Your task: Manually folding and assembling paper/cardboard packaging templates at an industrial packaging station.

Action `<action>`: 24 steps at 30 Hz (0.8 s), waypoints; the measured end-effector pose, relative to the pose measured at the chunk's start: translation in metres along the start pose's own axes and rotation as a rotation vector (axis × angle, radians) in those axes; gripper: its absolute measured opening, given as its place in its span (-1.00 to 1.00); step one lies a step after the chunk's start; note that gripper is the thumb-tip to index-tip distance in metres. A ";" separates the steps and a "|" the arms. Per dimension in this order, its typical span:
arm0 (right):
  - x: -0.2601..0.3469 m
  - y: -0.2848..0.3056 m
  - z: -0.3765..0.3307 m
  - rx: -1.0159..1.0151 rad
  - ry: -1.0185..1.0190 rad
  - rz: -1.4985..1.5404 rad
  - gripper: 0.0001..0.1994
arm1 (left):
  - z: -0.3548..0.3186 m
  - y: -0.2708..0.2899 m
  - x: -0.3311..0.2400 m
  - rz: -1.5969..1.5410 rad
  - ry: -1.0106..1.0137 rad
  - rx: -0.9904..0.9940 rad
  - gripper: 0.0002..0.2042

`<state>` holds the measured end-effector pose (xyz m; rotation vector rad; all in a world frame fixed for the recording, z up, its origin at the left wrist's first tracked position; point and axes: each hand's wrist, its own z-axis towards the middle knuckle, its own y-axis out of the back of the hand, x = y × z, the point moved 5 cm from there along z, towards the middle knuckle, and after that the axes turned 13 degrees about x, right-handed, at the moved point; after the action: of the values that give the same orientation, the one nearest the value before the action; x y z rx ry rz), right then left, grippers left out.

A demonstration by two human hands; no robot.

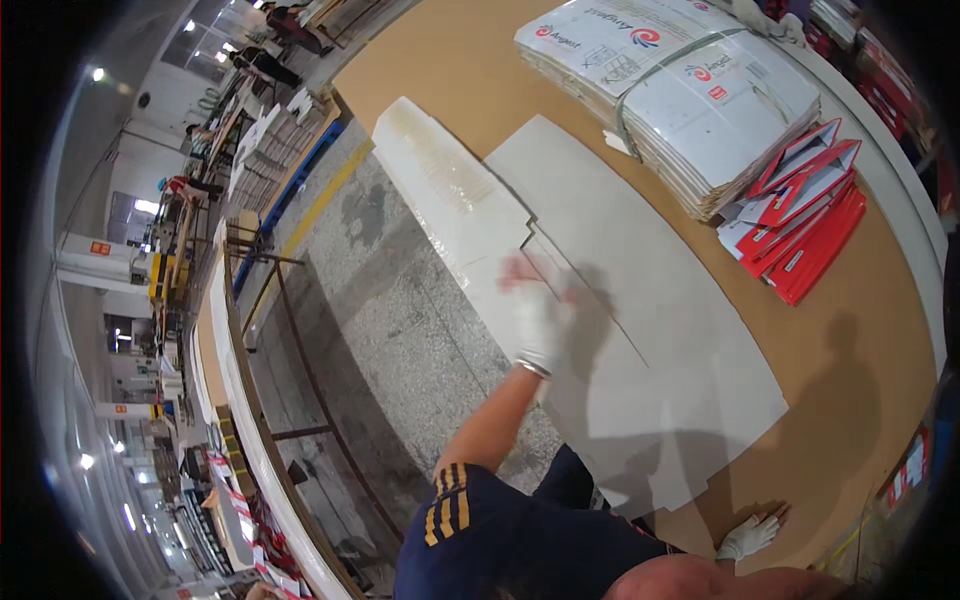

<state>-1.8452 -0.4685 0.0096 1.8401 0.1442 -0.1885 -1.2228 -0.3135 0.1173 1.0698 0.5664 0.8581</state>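
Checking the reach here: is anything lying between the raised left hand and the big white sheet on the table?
Nothing visible is. The gloved left hand, blurred, sits directly over the white sheet. The bundled stack of flat boxes and the red folders lie further off to the right.

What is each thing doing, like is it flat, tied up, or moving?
Grey cardboard sheets: lying flat, unfolded, overlapping on the brown table.
Left hand: gloved, blurred, over the sheets.
Right hand: gloved, fingers spread, resting on the table edge.
White flat-packed cartons: stacked, bundled with a strap.
Red and white folded boxes: flattened, piled loosely.
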 end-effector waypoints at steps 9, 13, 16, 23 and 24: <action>-0.014 -0.018 0.013 -0.052 0.019 -0.072 -0.41 | -0.015 -0.110 0.229 -1.753 1.191 0.292 -0.60; 0.015 0.014 0.007 0.170 -0.170 -0.072 -0.45 | -0.001 -0.122 0.255 -1.743 1.190 0.158 -0.59; 0.040 0.016 0.012 0.097 0.227 0.793 -0.45 | 0.018 -0.133 0.290 -1.662 1.206 0.244 -0.60; 0.147 0.066 -0.023 0.433 0.349 1.267 -0.43 | 0.055 -0.136 0.295 -1.727 1.103 0.126 -0.67; 0.153 0.070 -0.027 0.515 0.345 1.235 -0.42 | 0.058 -0.139 0.291 -1.704 1.113 0.161 -0.67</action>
<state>-1.6805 -0.4617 0.0515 2.1191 -0.8665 1.0315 -0.9697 -0.1335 0.0122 -0.1468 2.0470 -0.2677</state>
